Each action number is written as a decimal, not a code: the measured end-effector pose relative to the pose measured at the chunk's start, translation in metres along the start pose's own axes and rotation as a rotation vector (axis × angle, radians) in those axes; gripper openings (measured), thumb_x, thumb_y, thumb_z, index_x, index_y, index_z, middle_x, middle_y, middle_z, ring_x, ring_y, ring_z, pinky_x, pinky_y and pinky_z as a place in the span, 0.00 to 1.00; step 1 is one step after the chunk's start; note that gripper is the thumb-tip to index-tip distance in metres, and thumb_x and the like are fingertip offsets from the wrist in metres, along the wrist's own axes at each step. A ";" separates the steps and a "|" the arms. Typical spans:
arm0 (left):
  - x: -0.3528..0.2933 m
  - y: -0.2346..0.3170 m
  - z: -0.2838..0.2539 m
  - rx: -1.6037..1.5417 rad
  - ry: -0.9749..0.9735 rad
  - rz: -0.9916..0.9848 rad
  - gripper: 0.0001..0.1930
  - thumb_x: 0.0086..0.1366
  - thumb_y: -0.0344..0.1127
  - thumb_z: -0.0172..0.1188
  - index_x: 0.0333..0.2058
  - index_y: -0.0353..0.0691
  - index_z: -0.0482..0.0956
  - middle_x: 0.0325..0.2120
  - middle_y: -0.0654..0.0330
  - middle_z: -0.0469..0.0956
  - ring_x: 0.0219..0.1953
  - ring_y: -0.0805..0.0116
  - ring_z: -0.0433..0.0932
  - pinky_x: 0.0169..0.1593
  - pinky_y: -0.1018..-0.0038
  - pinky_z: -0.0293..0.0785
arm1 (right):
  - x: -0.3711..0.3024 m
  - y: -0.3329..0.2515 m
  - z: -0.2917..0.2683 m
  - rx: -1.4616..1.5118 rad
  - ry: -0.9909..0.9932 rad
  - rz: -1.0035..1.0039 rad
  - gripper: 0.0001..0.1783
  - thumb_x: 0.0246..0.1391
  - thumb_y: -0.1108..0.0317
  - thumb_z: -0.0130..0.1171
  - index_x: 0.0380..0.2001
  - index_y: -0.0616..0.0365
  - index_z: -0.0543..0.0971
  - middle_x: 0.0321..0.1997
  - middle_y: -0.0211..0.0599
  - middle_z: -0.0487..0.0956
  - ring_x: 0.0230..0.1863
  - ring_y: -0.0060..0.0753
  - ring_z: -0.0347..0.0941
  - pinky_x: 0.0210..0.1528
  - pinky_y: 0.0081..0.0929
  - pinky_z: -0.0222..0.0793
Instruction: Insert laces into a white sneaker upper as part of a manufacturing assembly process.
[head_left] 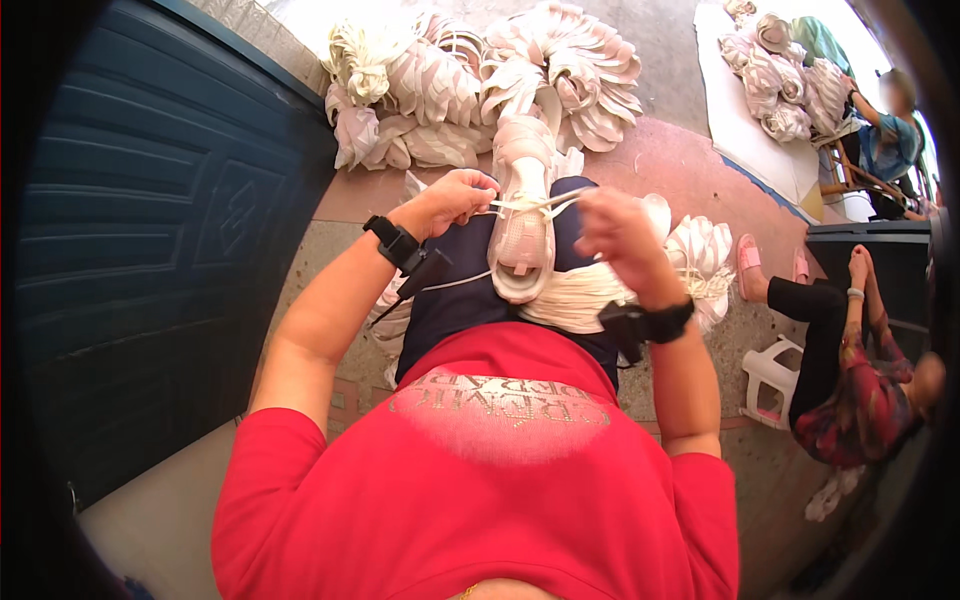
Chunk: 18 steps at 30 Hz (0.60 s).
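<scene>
A pale pink and white shoe upper (523, 245) rests lengthwise on my lap, its rounded end toward me. My left hand (455, 203) pinches a cream shoelace (512, 206) at the left of the upper's lace opening. On the other side my right hand (622, 235), somewhat blurred, has its fingers curled where the lace's other stretch meets them. The lace runs across the upper between both hands. A bundle of cream laces (578, 298) lies over my right thigh, beside the upper. One loose lace trails across my left thigh.
Piles of pink-white shoe uppers (560, 70) lie on the floor ahead, with another bundle (700, 260) at my right. A dark blue door (180, 220) stands at left. One person (860, 400) sits at right near a white stool (770, 380); another (885, 140) sits farther off by more uppers.
</scene>
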<state>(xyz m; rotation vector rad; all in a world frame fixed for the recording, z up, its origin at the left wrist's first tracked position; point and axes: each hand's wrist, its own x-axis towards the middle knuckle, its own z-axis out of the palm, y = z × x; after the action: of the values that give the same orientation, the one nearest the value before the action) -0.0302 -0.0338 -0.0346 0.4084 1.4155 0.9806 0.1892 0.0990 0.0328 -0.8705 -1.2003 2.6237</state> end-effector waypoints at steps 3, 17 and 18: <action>-0.003 0.001 0.001 0.110 0.016 -0.005 0.09 0.58 0.30 0.50 0.38 0.36 0.69 0.19 0.69 0.67 0.19 0.81 0.64 0.23 0.84 0.60 | -0.065 -0.097 -0.014 0.415 -0.169 -0.544 0.10 0.59 0.68 0.35 0.30 0.60 0.66 0.13 0.17 0.50 0.11 0.13 0.42 0.17 0.14 0.45; 0.018 0.008 0.037 0.949 -0.023 0.310 0.09 0.54 0.33 0.53 0.32 0.36 0.76 0.25 0.55 0.76 0.31 0.66 0.73 0.38 0.74 0.68 | -0.138 -0.147 -0.032 0.111 -0.339 -0.947 0.10 0.59 0.74 0.33 0.33 0.67 0.65 0.11 0.20 0.52 0.08 0.09 0.42 0.09 0.11 0.38; 0.020 0.009 0.035 0.924 -0.091 0.289 0.10 0.53 0.34 0.52 0.33 0.37 0.77 0.27 0.53 0.76 0.32 0.62 0.74 0.39 0.72 0.68 | -0.139 -0.146 -0.035 0.077 -0.299 -0.959 0.10 0.59 0.73 0.34 0.34 0.67 0.65 0.11 0.20 0.52 0.08 0.09 0.42 0.09 0.11 0.38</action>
<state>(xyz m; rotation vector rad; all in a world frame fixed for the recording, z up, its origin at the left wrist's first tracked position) -0.0031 -0.0030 -0.0343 1.3464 1.6951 0.4562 0.3061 0.1733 0.1836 0.1439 -1.1532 1.9845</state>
